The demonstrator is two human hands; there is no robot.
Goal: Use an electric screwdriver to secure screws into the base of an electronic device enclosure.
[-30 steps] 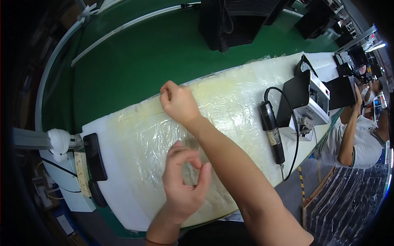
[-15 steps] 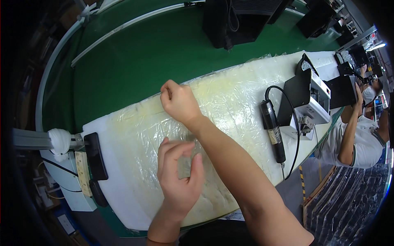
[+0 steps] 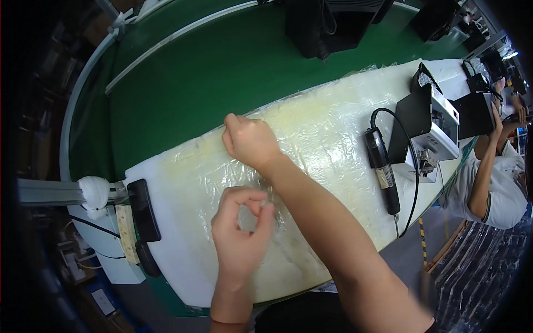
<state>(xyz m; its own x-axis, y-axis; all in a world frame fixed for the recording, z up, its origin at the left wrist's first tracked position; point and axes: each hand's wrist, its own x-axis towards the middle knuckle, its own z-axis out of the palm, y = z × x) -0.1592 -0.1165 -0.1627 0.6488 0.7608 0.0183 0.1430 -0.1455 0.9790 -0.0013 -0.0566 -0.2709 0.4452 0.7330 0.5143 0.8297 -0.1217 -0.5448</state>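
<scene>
My left hand (image 3: 239, 225) hovers over the plastic-wrapped pad (image 3: 194, 266), its thumb and fingertips drawn together in a ring-shaped pinch. Whatever sits between those fingertips, if anything, is too small and blurred to name. Farther from me, my right hand (image 3: 252, 141) is closed in a fist near the pad's far edge. Its back faces up, so the inside of the fist is hidden. My right forearm crosses the pad diagonally. To the right lies a black electric screwdriver (image 3: 383, 172) with its cable, beside a black and white boxy device (image 3: 438, 127).
A dark phone (image 3: 143, 210) lies at the pad's left end by a wooden block (image 3: 127, 233) and a metal rail (image 3: 50, 191). Past the pad runs a green surface (image 3: 194, 83) bearing a black casing (image 3: 327, 30). At right, a co-worker's hand (image 3: 496, 122) touches a black part.
My left thumb and fingers have come together from a wider curl. The right hand stays a fist near the far edge. The whole view has shifted slightly.
</scene>
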